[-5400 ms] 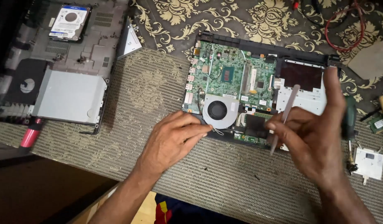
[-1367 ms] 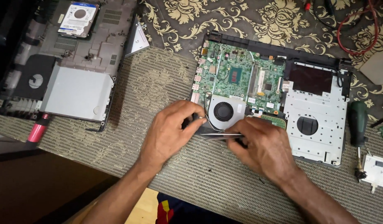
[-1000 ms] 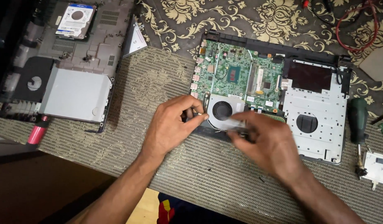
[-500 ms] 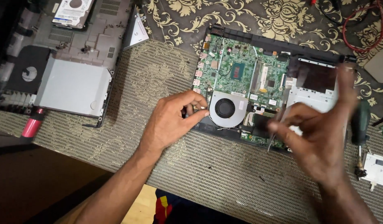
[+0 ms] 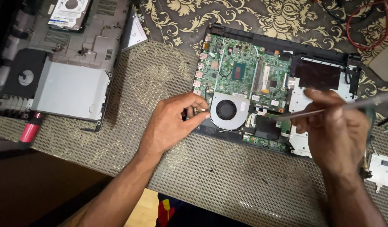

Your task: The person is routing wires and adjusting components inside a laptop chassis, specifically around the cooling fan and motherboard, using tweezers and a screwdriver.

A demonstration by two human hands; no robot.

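A: Where's the board sitting?

B: Opened laptop base (image 5: 282, 63) lies right of centre frame on the woven mat (image 5: 160, 80). Its near edge runs close to the mat's front, with bare mat free in front of it and to its left. Cooling fan (image 5: 226, 110) sits at the base's lower left corner, green motherboard (image 5: 240, 71) above it.

A: Left hand?

B: Left hand (image 5: 173, 124) comes in from lower left, fingertips pinched together at the fan's left rim, touching the base edge. Grip is closed on something small; can't tell what.

A: Right?

B: Right hand (image 5: 335, 126) hovers over the base's right half, grip closed on a thin metal tool (image 5: 328, 110). Tool lies nearly level, tip pointing left toward the board, short of the fan. Blurred.

A: Clutter?

B: Second laptop chassis (image 5: 63, 63) upper left, well apart, hard drive (image 5: 70, 10) at its top. Red wire (image 5: 366, 25) upper right. Small white part (image 5: 381, 168) at right edge.
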